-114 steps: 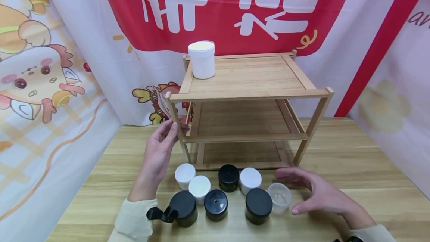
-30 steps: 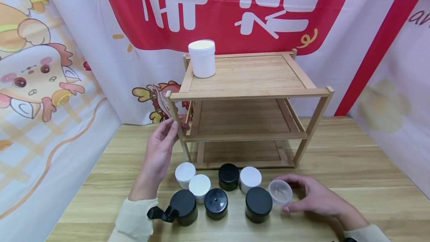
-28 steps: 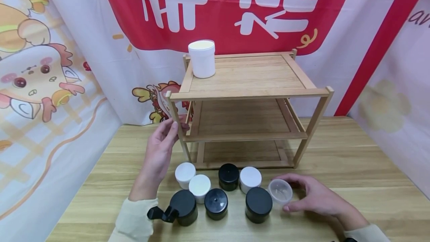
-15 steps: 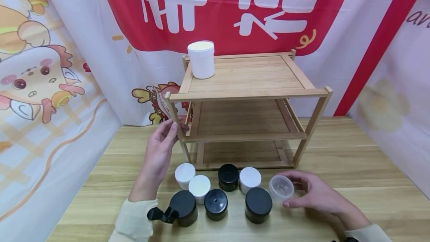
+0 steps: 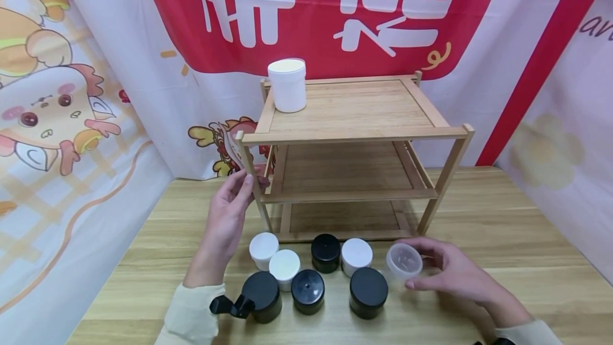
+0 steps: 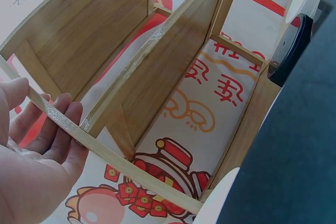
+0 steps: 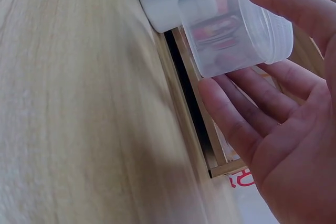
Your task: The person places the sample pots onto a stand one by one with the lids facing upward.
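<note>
My left hand (image 5: pixel 229 204) grips the front left post of a three-tier bamboo shelf (image 5: pixel 354 111); in the left wrist view its thumb and fingers (image 6: pixel 62 142) wrap the post. A clear plastic jar (image 5: pixel 404 262) is held in my right hand (image 5: pixel 449 274), thumb on one side and fingers on the other. Seen from the right wrist, the clear jar (image 7: pixel 226 32) is just off the wooden table, with a ridged band near one end. Left of it stand a black-lidded jar (image 5: pixel 369 289) and a white jar (image 5: pixel 356 254).
A larger white jar (image 5: pixel 287 87) stands on the top tier's left end. Two white jars, one of them a small white jar (image 5: pixel 284 268), and more black jars, including a glossy one (image 5: pixel 308 289), crowd the table before the shelf. Printed cloth (image 5: pixel 115 25) hangs behind.
My right hand, at first spread apart from the clear jar, has closed in on it and moved it slightly right and toward the shelf. My left hand has stayed on the post.
</note>
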